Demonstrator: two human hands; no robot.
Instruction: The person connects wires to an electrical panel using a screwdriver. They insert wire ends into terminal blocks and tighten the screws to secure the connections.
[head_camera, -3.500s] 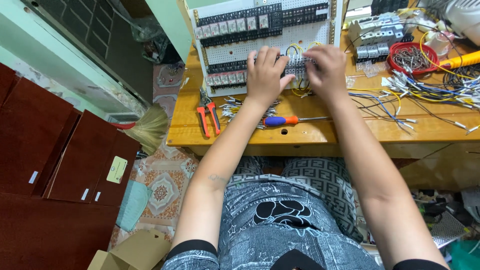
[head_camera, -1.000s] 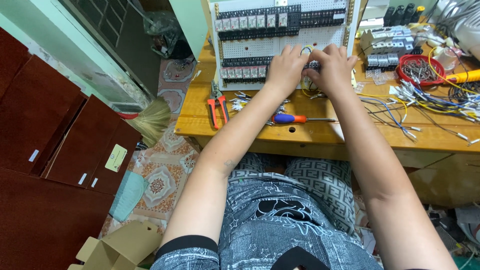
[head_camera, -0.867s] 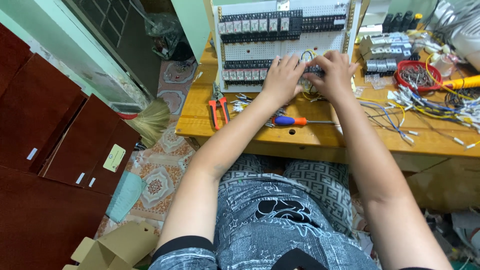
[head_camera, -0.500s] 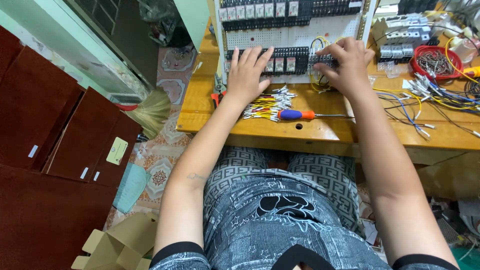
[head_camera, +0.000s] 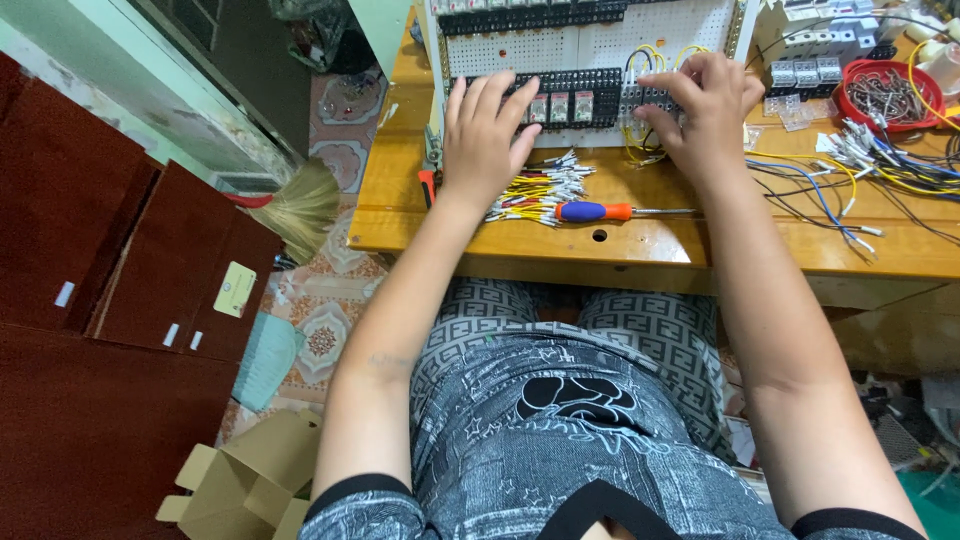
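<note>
Head view showed the left hand (head_camera: 487, 130) had lifted off the yellow wires (head_camera: 655, 95) to lie flat and empty on the panel (head_camera: 590, 50), while the right hand (head_camera: 700, 100) kept pinching those wires at the relays (head_camera: 560, 100).

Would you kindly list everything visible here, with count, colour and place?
Perforated panel: one, white, upright at the bench's far edge.
Terminal row: one, black, across the panel.
Short wires: a bundle, yellow and white, beside the left hand.
Screwdriver: one, blue and orange, on the bench.
Tray: one, red, far right.
Bench: one, wooden.
Broom: one, straw, on the floor.
Left hand: flat, fingers on the terminal row.
Right hand: fingertips at the yellow panel wires.
</note>
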